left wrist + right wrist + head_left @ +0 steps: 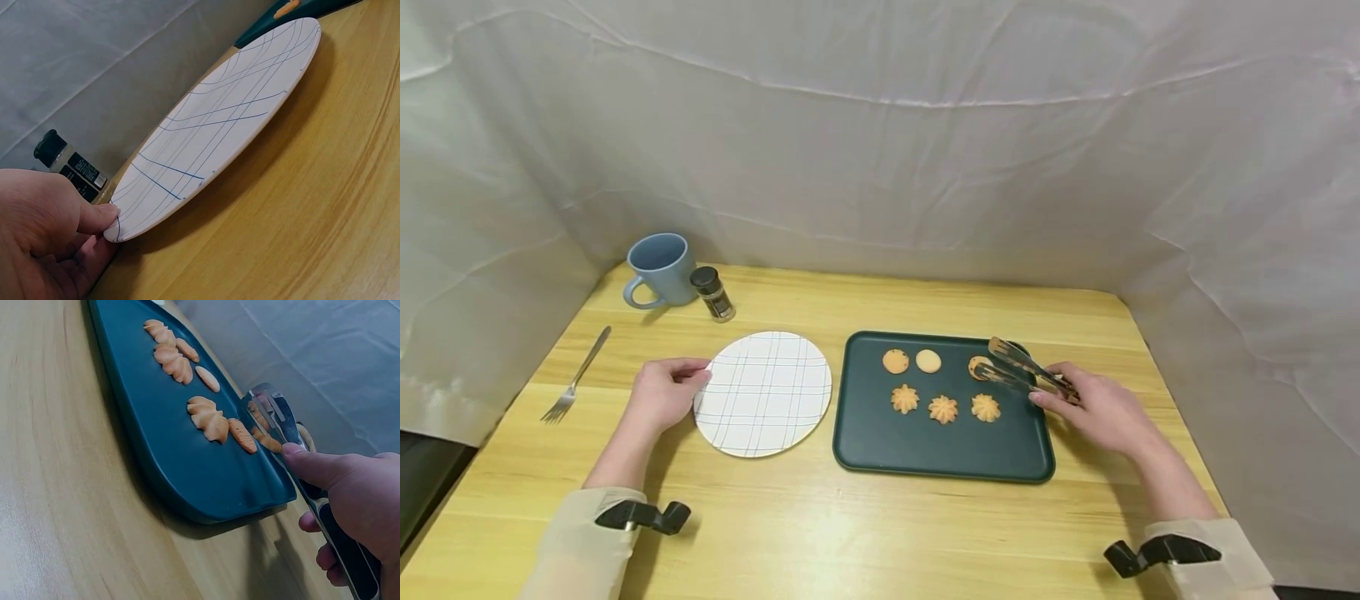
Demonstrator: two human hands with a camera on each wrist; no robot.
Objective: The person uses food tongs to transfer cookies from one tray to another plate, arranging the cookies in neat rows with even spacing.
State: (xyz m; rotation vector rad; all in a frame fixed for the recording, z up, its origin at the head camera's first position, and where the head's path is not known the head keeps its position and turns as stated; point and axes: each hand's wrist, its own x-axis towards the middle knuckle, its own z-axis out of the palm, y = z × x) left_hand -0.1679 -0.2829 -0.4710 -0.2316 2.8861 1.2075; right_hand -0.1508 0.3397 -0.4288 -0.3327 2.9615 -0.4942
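Note:
My left hand point(664, 394) pinches the near-left rim of a white plate point(763, 396) patterned with thin blue lines. In the left wrist view the thumb lies on top of the rim, the fingers beneath. On the right, metal tongs point(1028, 364) are gripped in my right hand point(1101, 408), their tips spread apart over a dark green tray point(925, 454). One tip overlaps a round cookie point(977, 364) near the tray's right end. Two more round cookies point(928, 361) lie left of it, with three flower-shaped cookies point(943, 409) in a row below.
A blue mug point(661, 268) and a black-capped spice jar point(712, 293) stand at the back left. A fork point(576, 375) lies on the table's left side. Pale cloth point(880, 183) hangs around the back and sides of the wooden table point(820, 533).

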